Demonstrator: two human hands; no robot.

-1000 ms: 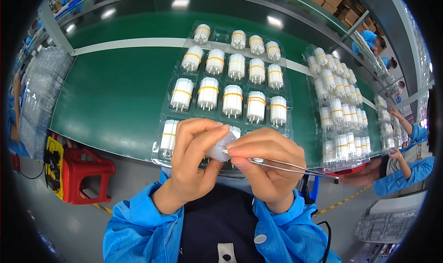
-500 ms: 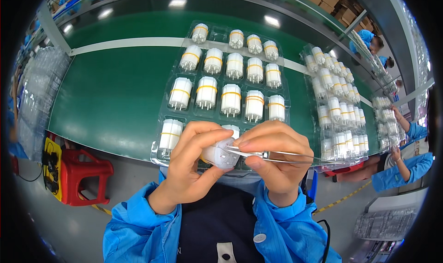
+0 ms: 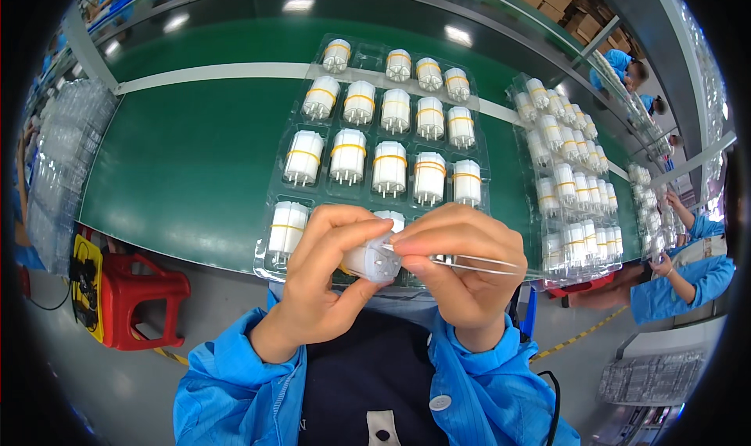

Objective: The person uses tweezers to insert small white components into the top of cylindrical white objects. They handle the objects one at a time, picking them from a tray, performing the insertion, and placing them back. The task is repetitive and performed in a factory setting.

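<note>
My left hand [image 3: 317, 278] is closed around a white, rounded plug-like piece [image 3: 369, 263], its end face tilted toward my right hand. My right hand [image 3: 473, 266] pinches metal tweezers [image 3: 489, 264], whose two arms stick out to the right past the fingers. The tweezers' tips are at the rim of the piece's end face, partly covered by my fingertips; whether they grip anything I cannot tell. Just beyond both hands lies a clear plastic tray [image 3: 368, 57] with rows of white pronged plugs [image 3: 389, 170], each with a yellow band round it.
More filled trays [image 3: 565, 219] stand to the right on the green conveyor belt [image 3: 188, 149]. Stacked clear trays [image 3: 66, 164] rise at the left. A red stool [image 3: 145, 301] is on the floor at the left. A co-worker in blue [image 3: 680, 285] reaches toward trays at the far right.
My right fingers have shifted slightly on the tweezers, whose rear ends now reach less far right. The left hand and the plug-like piece stay almost in place.
</note>
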